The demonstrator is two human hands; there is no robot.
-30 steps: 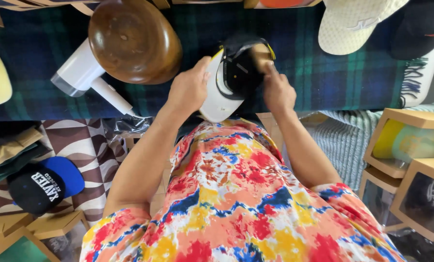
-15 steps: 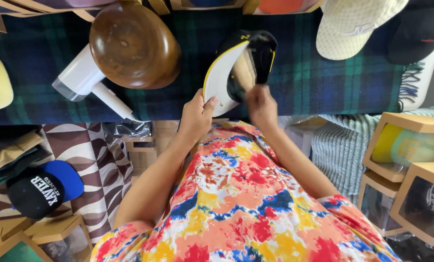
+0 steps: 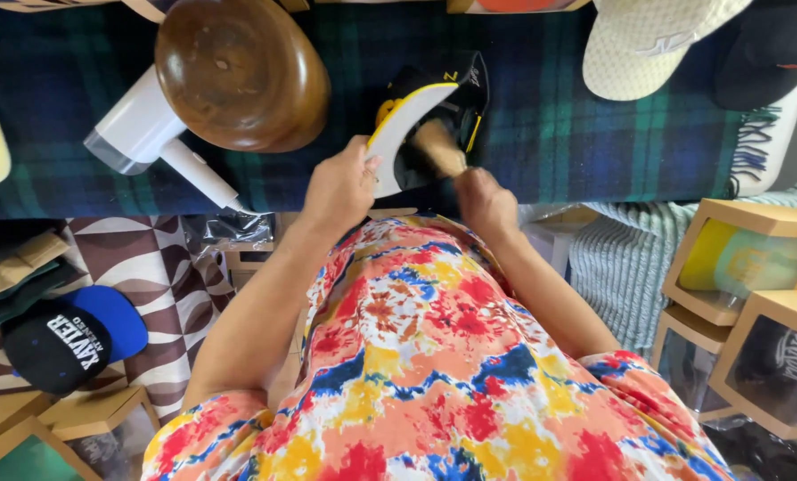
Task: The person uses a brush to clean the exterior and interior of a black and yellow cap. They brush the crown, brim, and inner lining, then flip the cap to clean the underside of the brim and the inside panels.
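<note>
Your left hand [image 3: 340,187] has its grip closed on the pale brim of the black baseball cap with yellow trim [image 3: 429,120], fingers wrapped round the brim edge, cap tilted up on its side over the near edge of the tabletop covered in a dark blue-green plaid blanket [image 3: 576,134]. Your right hand [image 3: 486,200] has its grip closed tight on the wooden handle of a small tan brush [image 3: 438,147], brush head pressed inside the cap's crown. Hands close together, not touching.

Left of the cap, just beside it: round brown wooden hat block [image 3: 238,71], sitting partly over a white handheld steamer [image 3: 153,142] lying flat on the blanket. Cream mesh-backed cap [image 3: 648,44] at the far right of the tabletop, well apart. Below left, off the tabletop: black cap with blue brim [image 3: 73,334] on a brown-and-white patterned surface. Right side: light wooden display boxes [image 3: 755,303].
</note>
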